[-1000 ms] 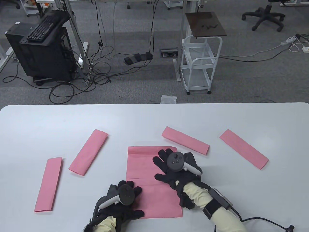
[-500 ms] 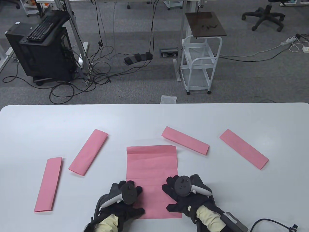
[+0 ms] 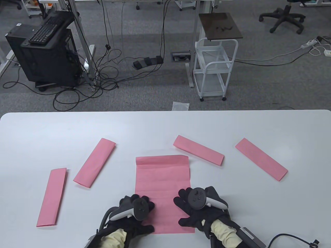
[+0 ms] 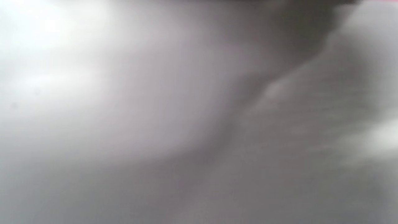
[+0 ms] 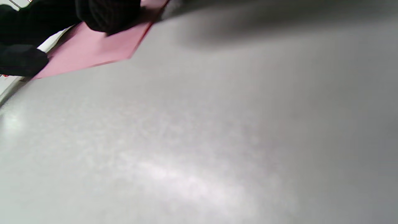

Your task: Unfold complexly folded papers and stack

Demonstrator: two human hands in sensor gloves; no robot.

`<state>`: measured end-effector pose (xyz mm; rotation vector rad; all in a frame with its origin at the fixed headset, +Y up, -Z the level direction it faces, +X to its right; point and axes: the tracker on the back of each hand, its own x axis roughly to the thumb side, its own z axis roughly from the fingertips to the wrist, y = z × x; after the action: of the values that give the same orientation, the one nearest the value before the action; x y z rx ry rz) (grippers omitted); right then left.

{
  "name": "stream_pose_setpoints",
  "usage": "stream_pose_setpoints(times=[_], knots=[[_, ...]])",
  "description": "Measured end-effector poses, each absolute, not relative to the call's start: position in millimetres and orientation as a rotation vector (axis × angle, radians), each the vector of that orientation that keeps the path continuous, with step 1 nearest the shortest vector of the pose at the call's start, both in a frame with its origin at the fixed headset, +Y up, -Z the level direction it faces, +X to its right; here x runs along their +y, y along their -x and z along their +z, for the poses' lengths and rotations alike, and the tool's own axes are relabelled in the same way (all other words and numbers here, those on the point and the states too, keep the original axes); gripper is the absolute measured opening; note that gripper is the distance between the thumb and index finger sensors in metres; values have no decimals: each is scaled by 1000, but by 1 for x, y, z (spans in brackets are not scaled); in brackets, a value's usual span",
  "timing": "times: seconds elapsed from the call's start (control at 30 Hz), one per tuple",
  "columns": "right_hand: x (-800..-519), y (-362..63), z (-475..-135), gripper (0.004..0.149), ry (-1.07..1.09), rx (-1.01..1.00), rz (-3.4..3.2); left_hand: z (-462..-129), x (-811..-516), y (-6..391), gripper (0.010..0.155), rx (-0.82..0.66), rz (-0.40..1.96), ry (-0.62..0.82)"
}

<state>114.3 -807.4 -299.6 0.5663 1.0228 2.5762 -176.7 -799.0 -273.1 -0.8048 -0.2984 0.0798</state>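
Observation:
An unfolded pink sheet (image 3: 163,180) lies flat at the table's near centre, its far edge still turned over in a narrow flap. My left hand (image 3: 138,209) rests on the sheet's near left part, fingers spread. My right hand (image 3: 192,206) lies flat on its near right part. Several folded pink strips lie around: two at the left (image 3: 51,197) (image 3: 94,162), two at the right (image 3: 198,153) (image 3: 261,158). The right wrist view shows the sheet's corner (image 5: 93,49) under dark glove fingers (image 5: 105,15). The left wrist view is a grey blur.
The white table (image 3: 165,126) ends at a far edge, with grey carpet beyond. On the floor stand a white cart (image 3: 216,69), a black computer case (image 3: 44,51) and cables. A cable (image 3: 289,236) trails from my right wrist.
My right hand slid from the sheet's far right part toward me to its near right part, then stayed. My left hand shifted slightly right on the sheet.

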Motion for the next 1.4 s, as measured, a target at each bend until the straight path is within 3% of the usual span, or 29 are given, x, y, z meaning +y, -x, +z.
stream_pose_setpoints(times=[0.13,0.27,0.4,0.57,0.7,1.07,1.33,1.4], knots=[[-807,-115,-300,75,-565,1026,2576,-272,-799,206,84,-226,129,804],[-807,-115,-300,75,-564,1027,2575,-273,-792,199,84,-237,97,809],[-808,-115,-300,75,-560,1029,2571,-277,-775,171,75,-355,87,631],[-808,-115,-300,75,-559,1037,2564,-285,-785,120,75,-527,42,772],[-808,-115,-300,75,-560,1043,2558,-299,-798,104,77,-586,-58,725],[-808,-115,-300,75,-561,1047,2557,-356,-803,176,64,-186,170,715],[-808,-115,-300,75,-559,1050,2558,-360,-792,172,63,-121,148,737],[-808,-115,-300,75,-558,1050,2558,-354,-782,157,66,-204,96,714]])
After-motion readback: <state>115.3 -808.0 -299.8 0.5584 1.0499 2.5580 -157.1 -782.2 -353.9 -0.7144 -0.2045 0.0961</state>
